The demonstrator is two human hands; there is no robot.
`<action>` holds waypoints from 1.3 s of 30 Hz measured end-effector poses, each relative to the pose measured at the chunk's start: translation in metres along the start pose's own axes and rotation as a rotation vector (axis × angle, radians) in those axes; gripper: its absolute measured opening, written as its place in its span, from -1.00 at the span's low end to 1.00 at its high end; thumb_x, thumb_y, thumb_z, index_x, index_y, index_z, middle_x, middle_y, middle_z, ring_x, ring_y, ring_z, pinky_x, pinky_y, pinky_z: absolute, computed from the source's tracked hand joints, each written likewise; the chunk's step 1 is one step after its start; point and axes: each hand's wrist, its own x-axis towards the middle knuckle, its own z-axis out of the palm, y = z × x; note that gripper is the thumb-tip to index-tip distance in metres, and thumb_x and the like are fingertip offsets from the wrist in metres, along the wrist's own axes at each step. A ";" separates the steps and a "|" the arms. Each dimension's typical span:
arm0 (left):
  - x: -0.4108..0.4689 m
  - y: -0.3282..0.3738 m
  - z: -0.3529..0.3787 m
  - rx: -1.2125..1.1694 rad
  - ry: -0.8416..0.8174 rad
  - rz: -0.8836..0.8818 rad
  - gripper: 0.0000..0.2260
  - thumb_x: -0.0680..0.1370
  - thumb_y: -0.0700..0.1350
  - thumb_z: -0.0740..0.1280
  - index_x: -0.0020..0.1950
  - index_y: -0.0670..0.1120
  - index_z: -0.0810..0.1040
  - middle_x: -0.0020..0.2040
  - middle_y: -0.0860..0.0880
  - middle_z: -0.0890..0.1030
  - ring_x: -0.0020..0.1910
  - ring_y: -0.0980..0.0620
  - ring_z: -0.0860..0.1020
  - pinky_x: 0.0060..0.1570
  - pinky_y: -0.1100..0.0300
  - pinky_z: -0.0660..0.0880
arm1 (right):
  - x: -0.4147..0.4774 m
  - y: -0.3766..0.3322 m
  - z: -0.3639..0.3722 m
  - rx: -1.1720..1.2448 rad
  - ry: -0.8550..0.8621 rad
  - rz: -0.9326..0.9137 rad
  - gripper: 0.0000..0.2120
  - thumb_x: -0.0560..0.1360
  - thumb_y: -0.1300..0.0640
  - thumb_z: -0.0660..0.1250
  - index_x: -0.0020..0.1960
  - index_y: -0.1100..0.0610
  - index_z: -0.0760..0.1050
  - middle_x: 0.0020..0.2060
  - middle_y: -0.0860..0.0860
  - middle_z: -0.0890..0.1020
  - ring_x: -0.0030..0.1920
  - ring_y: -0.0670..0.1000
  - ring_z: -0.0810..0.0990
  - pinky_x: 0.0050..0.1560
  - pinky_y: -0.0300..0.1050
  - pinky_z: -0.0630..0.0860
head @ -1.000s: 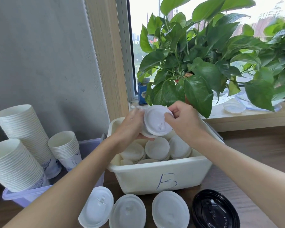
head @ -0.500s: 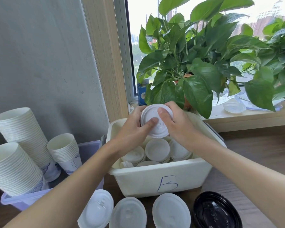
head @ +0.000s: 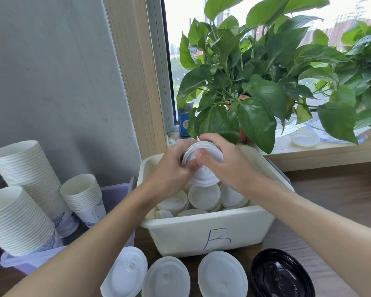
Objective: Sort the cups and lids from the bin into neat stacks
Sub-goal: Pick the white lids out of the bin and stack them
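From the head camera, both my hands are up over the white bin [head: 201, 234], which stands on the tabletop [head: 341, 200] toward its back edge, under the plant [head: 255, 93]. My left hand [head: 171, 170] and right hand [head: 227, 163] are both curled round a small stack of white lids [head: 202, 176]. Each grips the rim from its own side, with my thumbs across the face turned to me. The stack is tilted and held clear above the loose lids [head: 204, 196] that lie in the bin.

I judge the step to be squaring these lids so they nest. To do it well, I should press evenly round the rim, not on the thin middle, and turn the stack a little in my fingers until the edges line up. Then one hand can carry it.

Along the near edge of the tabletop lie three white lids [head: 222, 273] and a black lid [head: 281, 275] at their right. The stack should go down among them by kind. The cups [head: 24, 168] lean stacked in the purple tub [head: 30, 262] at the left edge.
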 end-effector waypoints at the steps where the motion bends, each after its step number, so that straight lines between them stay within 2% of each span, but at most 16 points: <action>1: 0.000 0.000 0.001 0.001 0.006 0.003 -0.72 0.59 -0.08 0.37 0.28 -0.09 0.55 0.10 -0.05 0.64 0.03 0.08 0.60 -0.03 0.33 0.51 | 0.000 -0.001 0.000 -0.010 0.009 -0.017 -0.74 0.55 -0.03 0.31 0.20 0.02 0.50 -0.07 -0.15 0.62 -0.04 -0.19 0.56 -0.02 -0.30 0.47; 3: -0.001 0.001 0.002 -0.038 0.033 -0.034 -0.66 0.57 0.00 0.36 0.30 -0.09 0.53 0.11 -0.02 0.64 0.01 0.14 0.61 -0.07 0.36 0.50 | -0.001 -0.003 -0.002 -0.008 0.049 -0.024 -0.77 0.56 -0.04 0.30 0.11 0.07 0.54 -0.11 -0.11 0.64 -0.09 -0.18 0.57 -0.07 -0.28 0.47; 6: -0.001 0.003 0.003 -0.025 0.015 -0.001 -0.64 0.56 0.09 0.31 0.26 -0.08 0.57 0.04 -0.03 0.65 -0.07 0.13 0.59 -0.13 0.39 0.45 | -0.003 -0.006 -0.005 0.008 0.086 -0.017 -0.72 0.51 -0.13 0.31 0.04 0.06 0.52 -0.19 -0.12 0.62 -0.17 -0.21 0.54 -0.19 -0.38 0.43; 9: -0.001 0.003 0.003 -0.017 0.026 0.053 -0.68 0.59 0.07 0.33 0.24 -0.09 0.59 0.03 -0.02 0.65 -0.03 0.08 0.60 -0.11 0.33 0.48 | -0.005 -0.011 -0.005 0.030 0.095 -0.023 -0.61 0.42 -0.24 0.28 0.00 0.07 0.53 -0.22 -0.11 0.63 -0.21 -0.22 0.55 -0.21 -0.39 0.44; 14: -0.001 0.001 0.003 0.002 0.026 0.074 -0.71 0.58 0.04 0.33 0.23 -0.07 0.61 0.05 -0.01 0.66 0.04 0.03 0.62 -0.06 0.18 0.55 | -0.007 -0.014 -0.006 0.025 0.091 -0.060 -0.68 0.47 -0.20 0.24 -0.01 0.01 0.57 -0.17 -0.08 0.66 -0.13 -0.17 0.58 -0.13 -0.34 0.47; 17: -0.003 0.002 0.003 -0.020 0.024 0.087 -0.74 0.58 0.00 0.35 0.19 -0.11 0.62 0.02 -0.04 0.67 -0.01 0.03 0.62 -0.12 0.20 0.53 | -0.006 -0.012 -0.005 -0.064 0.125 -0.064 -0.57 0.46 -0.24 0.20 -0.04 0.11 0.56 -0.23 -0.02 0.64 -0.17 -0.06 0.57 -0.14 -0.18 0.47; 19: -0.004 0.004 0.004 -0.036 0.027 0.088 -0.75 0.57 -0.02 0.35 0.18 -0.11 0.61 0.01 -0.06 0.66 -0.03 0.05 0.61 -0.13 0.23 0.52 | -0.006 -0.011 -0.005 -0.111 0.137 -0.087 -0.53 0.46 -0.27 0.19 -0.09 0.16 0.52 -0.32 -0.02 0.58 -0.25 -0.02 0.53 -0.21 -0.13 0.43; 23: -0.003 0.008 0.005 -0.060 0.030 0.086 -0.80 0.59 -0.12 0.37 0.21 -0.04 0.56 0.04 0.01 0.64 -0.06 0.24 0.58 -0.14 0.38 0.49 | -0.007 -0.013 -0.007 -0.104 0.157 -0.114 -0.53 0.50 -0.23 0.17 -0.12 0.20 0.47 -0.36 -0.05 0.49 -0.33 -0.11 0.41 -0.31 -0.27 0.34; 27: -0.001 0.002 0.004 -0.122 0.039 -0.020 -0.70 0.58 -0.03 0.38 0.26 -0.13 0.54 -0.01 -0.02 0.64 -0.16 0.14 0.58 -0.25 0.27 0.52 | -0.007 -0.011 -0.007 0.003 0.179 -0.045 -0.61 0.57 -0.15 0.15 0.02 0.18 0.48 -0.20 -0.05 0.56 -0.21 -0.18 0.47 -0.20 -0.34 0.37; 30: -0.002 -0.001 0.003 -0.038 0.041 0.019 -0.73 0.59 0.00 0.36 0.23 -0.10 0.57 -0.01 -0.01 0.64 -0.10 0.11 0.60 -0.15 0.27 0.51 | -0.005 -0.008 -0.005 0.030 0.088 -0.008 -0.66 0.55 -0.13 0.23 0.21 0.06 0.48 -0.02 -0.11 0.60 0.01 -0.21 0.53 0.02 -0.34 0.44; 32: -0.002 -0.001 0.005 -0.032 0.038 0.023 -0.74 0.61 -0.01 0.35 0.25 -0.08 0.55 0.07 -0.02 0.64 0.02 0.10 0.60 -0.07 0.33 0.51 | -0.005 -0.008 -0.004 0.027 0.077 0.001 -0.70 0.56 -0.12 0.25 0.13 0.06 0.55 -0.06 -0.10 0.65 -0.01 -0.17 0.57 0.02 -0.25 0.48; 34: -0.003 0.002 0.006 -0.059 0.012 -0.043 -0.73 0.61 0.00 0.34 0.27 -0.06 0.50 0.13 0.00 0.62 0.06 0.14 0.60 -0.07 0.36 0.52 | -0.005 -0.009 -0.005 0.009 0.119 -0.005 -0.67 0.54 -0.13 0.23 0.06 0.10 0.58 -0.12 -0.06 0.66 -0.07 -0.14 0.58 -0.06 -0.23 0.48; 37: -0.002 0.003 0.006 -0.101 -0.061 -0.056 -0.85 0.58 -0.08 0.38 0.13 -0.05 0.57 -0.03 0.00 0.67 -0.14 0.08 0.67 -0.24 0.27 0.59 | -0.005 -0.010 -0.006 -0.024 0.166 -0.028 -0.59 0.51 -0.18 0.19 0.03 0.16 0.54 -0.17 -0.01 0.62 -0.14 -0.09 0.56 -0.18 -0.30 0.43; 39: -0.002 0.004 0.005 -0.117 -0.034 -0.028 -0.94 0.56 -0.14 0.42 0.02 -0.04 0.59 -0.15 0.03 0.66 -0.23 0.11 0.66 -0.31 0.26 0.57 | -0.004 -0.011 -0.006 -0.067 0.162 -0.041 -0.53 0.48 -0.22 0.14 0.02 0.17 0.52 -0.20 -0.04 0.59 -0.17 -0.08 0.53 -0.22 -0.34 0.39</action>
